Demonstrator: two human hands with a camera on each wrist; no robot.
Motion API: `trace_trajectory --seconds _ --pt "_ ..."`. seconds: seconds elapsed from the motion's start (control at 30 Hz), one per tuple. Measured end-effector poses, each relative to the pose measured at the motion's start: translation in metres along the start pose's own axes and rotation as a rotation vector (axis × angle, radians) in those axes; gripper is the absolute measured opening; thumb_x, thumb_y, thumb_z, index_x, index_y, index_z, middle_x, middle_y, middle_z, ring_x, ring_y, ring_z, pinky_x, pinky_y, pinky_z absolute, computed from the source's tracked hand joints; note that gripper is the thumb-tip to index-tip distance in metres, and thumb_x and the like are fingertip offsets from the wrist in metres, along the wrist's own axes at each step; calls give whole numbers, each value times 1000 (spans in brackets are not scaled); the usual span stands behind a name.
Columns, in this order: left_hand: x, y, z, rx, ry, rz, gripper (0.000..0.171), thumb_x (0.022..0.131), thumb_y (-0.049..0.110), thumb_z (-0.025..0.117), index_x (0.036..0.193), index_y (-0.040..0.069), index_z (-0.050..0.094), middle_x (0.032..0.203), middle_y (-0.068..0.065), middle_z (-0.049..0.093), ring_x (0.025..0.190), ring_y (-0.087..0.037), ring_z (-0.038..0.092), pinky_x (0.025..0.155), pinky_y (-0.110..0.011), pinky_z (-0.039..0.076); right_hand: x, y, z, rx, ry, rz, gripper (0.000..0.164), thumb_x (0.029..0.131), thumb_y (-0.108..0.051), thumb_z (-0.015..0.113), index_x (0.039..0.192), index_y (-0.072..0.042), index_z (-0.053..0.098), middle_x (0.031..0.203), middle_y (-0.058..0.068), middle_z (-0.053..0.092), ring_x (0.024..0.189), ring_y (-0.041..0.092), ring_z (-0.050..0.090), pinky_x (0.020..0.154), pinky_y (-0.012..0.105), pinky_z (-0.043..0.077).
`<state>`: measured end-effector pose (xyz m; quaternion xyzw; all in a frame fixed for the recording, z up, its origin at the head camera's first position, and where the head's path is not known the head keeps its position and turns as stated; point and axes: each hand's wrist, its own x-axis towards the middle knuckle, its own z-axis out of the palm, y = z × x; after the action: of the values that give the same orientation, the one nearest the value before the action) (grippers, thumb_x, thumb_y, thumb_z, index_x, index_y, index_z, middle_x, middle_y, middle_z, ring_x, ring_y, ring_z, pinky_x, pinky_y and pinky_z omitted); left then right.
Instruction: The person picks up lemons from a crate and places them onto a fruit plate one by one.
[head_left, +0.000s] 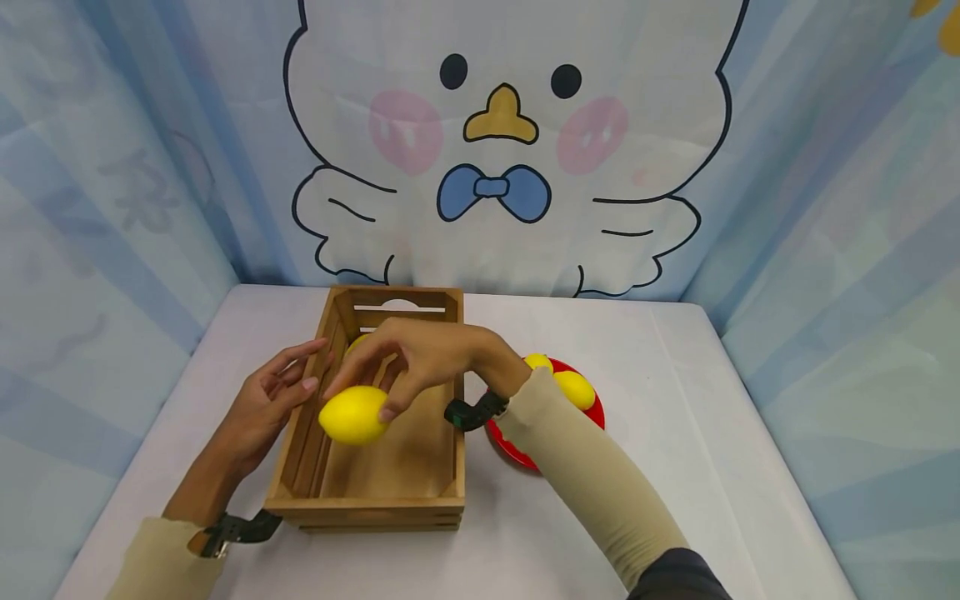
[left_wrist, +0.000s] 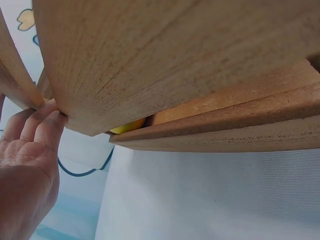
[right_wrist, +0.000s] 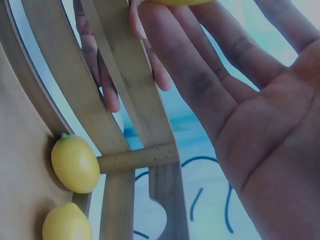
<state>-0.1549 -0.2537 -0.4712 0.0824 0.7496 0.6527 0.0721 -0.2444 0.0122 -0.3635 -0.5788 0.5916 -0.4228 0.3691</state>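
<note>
In the head view, a yellow lemon (head_left: pixel 354 415) is pinched between the thumb and fingers of my right hand (head_left: pixel 423 354), above the wooden crate (head_left: pixel 401 504). Only the edge of this lemon (right_wrist: pixel 182 2) shows at the top of the right wrist view. My left hand (head_left: pixel 262 408) holds the crate's left side, its fingertips (left_wrist: pixel 47 125) against a slat in the left wrist view. Two lemons lie in the crate: one lemon (right_wrist: pixel 76 164) by the slatted side and another lemon (right_wrist: pixel 67 225) beside it. From the head view, my right hand mostly hides them.
Right of the crate, a red plate (head_left: pixel 513 450) carries a lemon (head_left: pixel 576 389) and another lemon (head_left: pixel 537 361), partly behind my right forearm. A white cloth covers the table (head_left: pixel 645 358). Printed curtains (head_left: pixel 495 250) enclose the back and sides.
</note>
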Motion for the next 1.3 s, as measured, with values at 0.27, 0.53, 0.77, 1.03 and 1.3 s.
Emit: trace_trajectory --seconds 0.27,0.53,0.77,1.03,1.3 --pt "1 0 1 17 11 -7 57 111 21 58 165 22 39 174 -14 33 163 -32 29 124 -67 26 -18 10 1 -46 168 14 52 89 -8 85 138 -2 69 132 10 70 114 21 68 98 42 63" --pt "1 -3 0 18 7 2 57 111 21 58 165 21 39 175 -14 32 155 -16 42 123 -71 25 -40 9 9 -63 362 25 54 87 -7 85 138 -5 69 136 9 69 114 22 69 95 43 64" --pt "1 -3 -1 20 12 3 57 110 23 60 164 23 40 172 -15 38 146 -3 48 117 -28 46 -59 11 13 -41 509 28 51 88 -3 83 137 -8 71 137 7 71 112 27 68 92 47 64" --pt "1 -5 -3 -32 0 29 57 110 18 59 164 20 41 172 -17 37 145 0 46 104 -9 46 -85 10 15 -63 674 76 52 88 -3 83 138 -13 72 132 3 73 108 31 66 93 43 63" --pt "2 -7 -3 -55 -14 60 55 111 15 57 164 17 40 171 -18 37 142 4 49 104 -10 47 -114 12 18 -34 852 128 53 88 -2 82 138 -13 71 138 5 71 119 30 65 100 41 62"
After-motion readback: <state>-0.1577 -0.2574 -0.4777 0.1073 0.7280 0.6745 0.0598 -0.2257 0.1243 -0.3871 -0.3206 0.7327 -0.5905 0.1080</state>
